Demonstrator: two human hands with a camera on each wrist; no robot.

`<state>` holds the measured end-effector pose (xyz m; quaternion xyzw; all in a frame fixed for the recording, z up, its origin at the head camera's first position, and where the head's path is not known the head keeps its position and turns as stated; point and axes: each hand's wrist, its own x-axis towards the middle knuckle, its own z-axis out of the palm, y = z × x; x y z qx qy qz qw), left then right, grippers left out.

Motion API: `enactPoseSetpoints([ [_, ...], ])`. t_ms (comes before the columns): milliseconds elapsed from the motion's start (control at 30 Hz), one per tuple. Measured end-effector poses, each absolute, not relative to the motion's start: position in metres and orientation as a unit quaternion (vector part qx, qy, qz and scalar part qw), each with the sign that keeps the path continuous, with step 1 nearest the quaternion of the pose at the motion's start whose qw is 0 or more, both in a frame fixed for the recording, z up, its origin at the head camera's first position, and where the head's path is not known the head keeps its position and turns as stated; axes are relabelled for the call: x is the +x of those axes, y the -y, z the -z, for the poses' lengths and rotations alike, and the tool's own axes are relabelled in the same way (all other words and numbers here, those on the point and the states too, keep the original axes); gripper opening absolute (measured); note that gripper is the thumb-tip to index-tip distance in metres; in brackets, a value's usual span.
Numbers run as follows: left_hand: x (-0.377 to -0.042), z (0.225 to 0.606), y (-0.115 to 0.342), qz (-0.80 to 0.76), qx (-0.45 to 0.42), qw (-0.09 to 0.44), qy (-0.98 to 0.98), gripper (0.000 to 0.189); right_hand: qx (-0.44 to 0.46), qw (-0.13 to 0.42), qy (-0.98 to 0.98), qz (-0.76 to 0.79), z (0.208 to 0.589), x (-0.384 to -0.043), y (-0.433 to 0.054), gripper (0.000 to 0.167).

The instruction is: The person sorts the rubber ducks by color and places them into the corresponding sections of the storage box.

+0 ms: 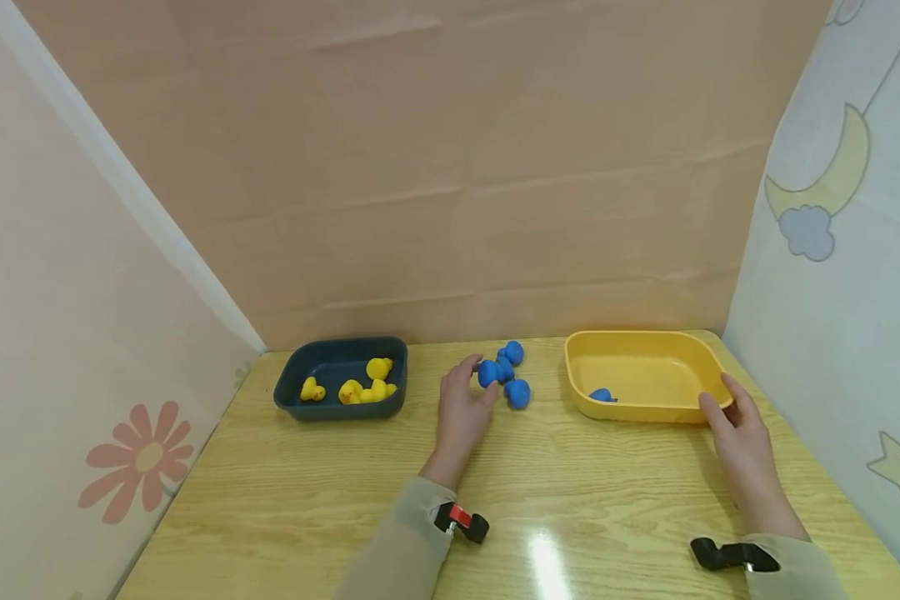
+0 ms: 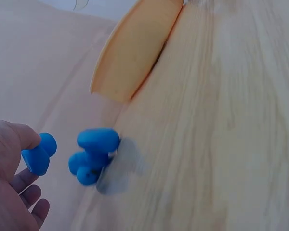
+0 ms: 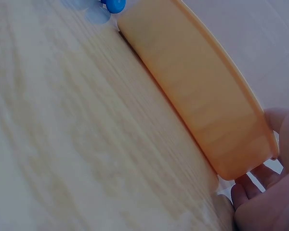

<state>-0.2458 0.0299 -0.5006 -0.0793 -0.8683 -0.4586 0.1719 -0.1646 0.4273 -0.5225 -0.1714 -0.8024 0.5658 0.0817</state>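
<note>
The left hand (image 1: 462, 417) is pinching a blue toy (image 1: 487, 374) just beside the other blue toys (image 1: 518, 394) on the table (image 1: 600, 487), apparently picking it up, while the right hand (image 1: 746, 450) is gripping the yellow tray (image 1: 645, 412), the next move likely calling for a clear lift.

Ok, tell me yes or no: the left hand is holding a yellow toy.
No, the left wrist view shows the left hand holding a blue toy by its thumb.

blue toys (image 1: 487, 373): smooth | yellow tray (image 1: 645, 411): plastic | table (image 1: 585, 492): glossy wood-grain
</note>
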Motion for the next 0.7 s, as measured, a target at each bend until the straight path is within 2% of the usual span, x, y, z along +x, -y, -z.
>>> enactPoseSetpoints([
  [400, -0.239, 0.478, -0.074, 0.445, -0.165, 0.170, 0.864, 0.051, -0.166, 0.089, 0.798, -0.572, 0.519, -0.165, -0.425, 0.084],
  [700, -0.237, 0.472, -0.109, 0.424, -0.180, 0.131, 0.878, 0.050, -0.169, 0.082, 0.804, -0.564, 0.520, -0.163, -0.426, 0.085],
])
